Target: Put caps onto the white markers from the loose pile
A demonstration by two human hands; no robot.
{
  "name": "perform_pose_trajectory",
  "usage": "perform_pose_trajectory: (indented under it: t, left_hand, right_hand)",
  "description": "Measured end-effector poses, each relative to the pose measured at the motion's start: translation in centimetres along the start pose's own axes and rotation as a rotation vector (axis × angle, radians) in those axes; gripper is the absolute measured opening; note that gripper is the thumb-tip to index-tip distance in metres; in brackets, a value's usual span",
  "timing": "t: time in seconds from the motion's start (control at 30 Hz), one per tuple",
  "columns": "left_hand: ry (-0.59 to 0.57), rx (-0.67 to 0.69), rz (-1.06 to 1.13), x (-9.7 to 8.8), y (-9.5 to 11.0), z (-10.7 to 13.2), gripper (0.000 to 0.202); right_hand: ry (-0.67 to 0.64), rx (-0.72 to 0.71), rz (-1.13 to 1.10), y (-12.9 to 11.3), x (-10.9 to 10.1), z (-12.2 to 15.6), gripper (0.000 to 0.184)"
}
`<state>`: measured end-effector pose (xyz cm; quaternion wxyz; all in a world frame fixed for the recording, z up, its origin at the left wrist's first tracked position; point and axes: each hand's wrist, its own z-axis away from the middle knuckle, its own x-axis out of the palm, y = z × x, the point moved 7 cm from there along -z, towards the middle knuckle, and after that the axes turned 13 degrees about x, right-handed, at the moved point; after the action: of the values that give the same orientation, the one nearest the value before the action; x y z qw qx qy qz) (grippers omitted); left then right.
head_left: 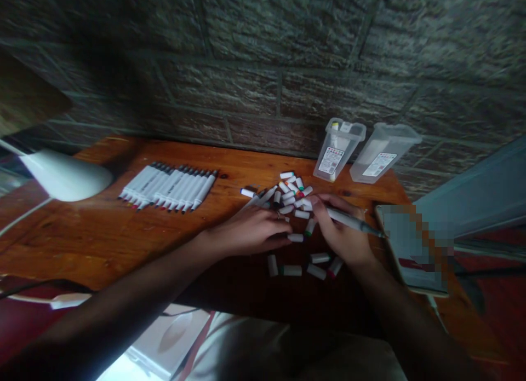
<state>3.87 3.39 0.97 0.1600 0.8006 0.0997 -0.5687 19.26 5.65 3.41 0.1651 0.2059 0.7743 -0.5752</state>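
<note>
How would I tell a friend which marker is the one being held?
On the wooden desk under the stone wall, find the scatter of loose caps near the middle. Just right of it, the right hand grips one grey marker slanting rightward; the other markers lie in a tidy row far left.

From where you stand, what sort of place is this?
Probably a home desk for drawing: a wooden table against a brick-pattern wall, a white lamp, a row of markers and loose caps.
</note>
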Motion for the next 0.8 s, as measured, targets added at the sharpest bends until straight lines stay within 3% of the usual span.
perform_pose_trajectory:
  t: [0.17, 0.57, 0.8]
  left_hand:
    - [-0.023, -0.014, -0.010, -0.2, -0.1, 0.0, 0.019]
    - [-0.004, -0.073, -0.047, -0.5, -0.6, 0.0, 0.017]
    - [-0.011, -0.161, -0.002, -0.4, -1.1, 0.2, 0.021]
  right_hand:
    - [0.042, 0.013, -0.014, -0.1, -0.4, 0.1, 0.024]
    - [0.005, -0.017, -0.018, -0.7, 0.7, 0.7, 0.024]
    - [0.091, 0.010, -0.035, -0.2, -1.1, 0.4, 0.023]
